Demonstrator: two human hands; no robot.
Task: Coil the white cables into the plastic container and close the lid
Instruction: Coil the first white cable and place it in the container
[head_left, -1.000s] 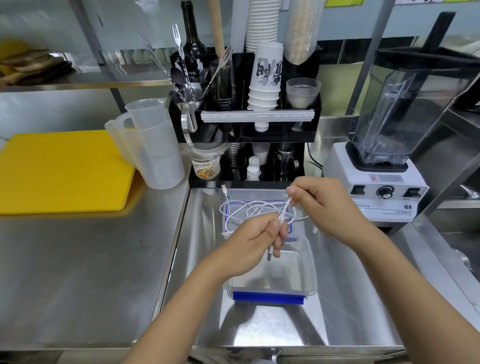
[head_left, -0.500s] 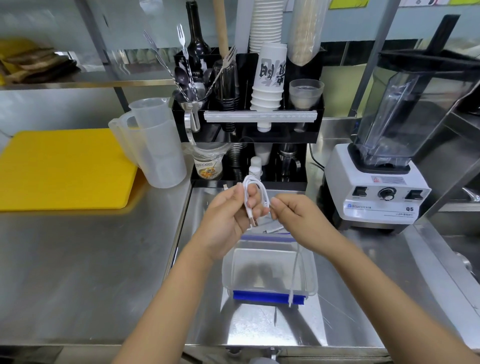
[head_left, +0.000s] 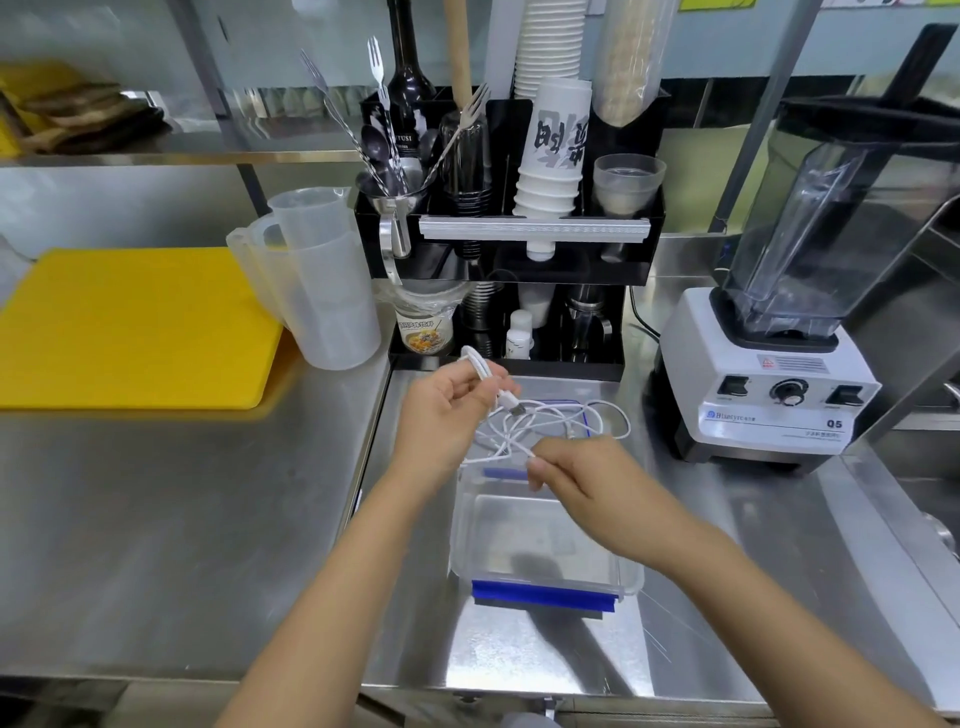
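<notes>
**A:** Where are the hands right now?

**B:** Both are up over the far end of the plastic container (head_left: 545, 545). The left hand (head_left: 447, 415) has its fingers curled round a folded loop of white cable (head_left: 480, 371), the loop poking up above the knuckles. The right hand (head_left: 576, 473) pinches another strand of the white cables (head_left: 550, 421) between thumb and fingertips.

**A:** And the rest of the cable?

**B:** It's a loose tangle, strung between the two hands and spreading out just behind the container, over the lid (head_left: 582, 410) with its blue trim lying flat on the steel counter (head_left: 208, 519). A connector end hangs beside the left hand's fingers.

**A:** Container itself?

**B:** Open, clear, with a blue clip (head_left: 543, 595) on its near edge. I see no cable inside it.

**A:** Neighbours?

**B:** A blender (head_left: 769, 384) to the right of the container, a black organiser (head_left: 514, 234) behind it, clear jugs (head_left: 322, 291) and a yellow board (head_left: 130, 327) off to the left.
</notes>
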